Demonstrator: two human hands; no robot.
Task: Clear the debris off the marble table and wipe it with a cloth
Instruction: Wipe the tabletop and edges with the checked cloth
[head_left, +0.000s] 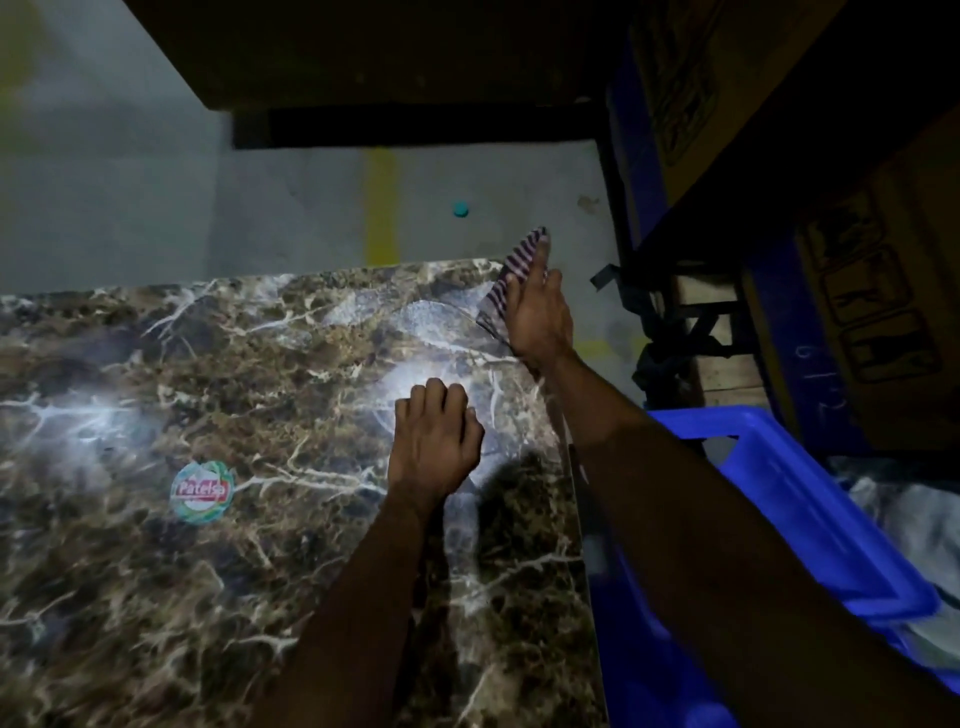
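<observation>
The brown marble table (208, 597) with white veins fills the lower left. My right hand (537, 317) presses a striped purple and white cloth (511, 275) at the table's far right corner, part of the cloth hanging past the edge. My left hand (434, 447) rests on the marble a little nearer, fingers curled under, with nothing visible in it. A round sticker (202, 491) with red lettering sits on the marble to the left of my left hand.
A blue plastic crate (810, 499) stands right of the table, holding something pale. Cardboard boxes (872, 312) on a blue rack rise at the right. On the grey floor beyond lie a teal cap (460, 209) and a yellow line (382, 208).
</observation>
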